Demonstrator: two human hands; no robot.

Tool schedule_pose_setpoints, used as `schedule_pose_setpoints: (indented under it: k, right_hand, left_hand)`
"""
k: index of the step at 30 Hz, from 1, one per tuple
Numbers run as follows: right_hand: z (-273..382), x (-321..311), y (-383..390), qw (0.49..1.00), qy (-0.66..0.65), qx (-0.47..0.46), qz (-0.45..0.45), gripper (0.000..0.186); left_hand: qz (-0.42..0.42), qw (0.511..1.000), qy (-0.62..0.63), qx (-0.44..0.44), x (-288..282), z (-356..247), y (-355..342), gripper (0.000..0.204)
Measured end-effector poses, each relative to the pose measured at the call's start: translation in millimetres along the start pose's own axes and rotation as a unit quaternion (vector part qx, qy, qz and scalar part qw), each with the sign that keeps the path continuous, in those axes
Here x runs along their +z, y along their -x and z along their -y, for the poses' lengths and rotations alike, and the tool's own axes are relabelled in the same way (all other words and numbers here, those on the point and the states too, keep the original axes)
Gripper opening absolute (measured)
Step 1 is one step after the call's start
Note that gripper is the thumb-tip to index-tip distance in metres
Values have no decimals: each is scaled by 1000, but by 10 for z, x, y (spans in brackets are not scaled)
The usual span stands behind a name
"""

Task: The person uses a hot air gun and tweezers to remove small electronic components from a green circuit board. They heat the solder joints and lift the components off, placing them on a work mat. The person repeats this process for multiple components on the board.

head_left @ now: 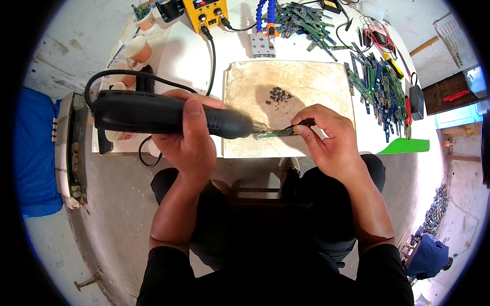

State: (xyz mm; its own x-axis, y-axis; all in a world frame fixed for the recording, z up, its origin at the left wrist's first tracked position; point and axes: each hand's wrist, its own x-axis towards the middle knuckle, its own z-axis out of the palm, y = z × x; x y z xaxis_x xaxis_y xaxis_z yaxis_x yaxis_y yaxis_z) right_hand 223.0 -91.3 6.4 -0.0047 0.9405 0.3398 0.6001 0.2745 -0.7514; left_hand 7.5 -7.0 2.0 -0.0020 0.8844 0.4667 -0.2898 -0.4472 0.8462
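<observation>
My left hand (191, 137) grips a black hot-air gun (143, 115) from below, its metal nozzle (258, 127) pointing right, close over a narrow green circuit board (280, 133) at the front of a stained tan work board (240, 92). My right hand (329, 135) is closed on dark tweezers (301, 124), whose tips are at that circuit board; the exact contact is too small to tell. A small heap of black chips (279, 96) lies behind the nozzle on the work board.
Circuit strip piles (301, 28) (377, 94) lie behind and right, near a yellow station (201, 13), a hose fixture (263, 43), wires and tools. Paper cups (139, 48) line the left. Another person (429, 255) is at lower right.
</observation>
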Motion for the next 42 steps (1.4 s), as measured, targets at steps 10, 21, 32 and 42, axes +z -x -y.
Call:
schedule_pose_setpoints:
  k: [10,21,32,42]
  right_hand:
    - [21,-14,3,1000,-2,8,4,10]
    - [3,17,0,1000,-2,6,1,9]
    - [11,14,-8,1000,15,10,12,9]
    - [-6,28,-3,1000,1,7,6,9]
  left_hand:
    - [-6,998,-56,7,1,40,-7,17]
    - [3,997,-69,20,-4,69,1,20]
    - [1,996,-83,24,8,67,10,20]
    - [8,1000,-20,11,21,75,44,11]
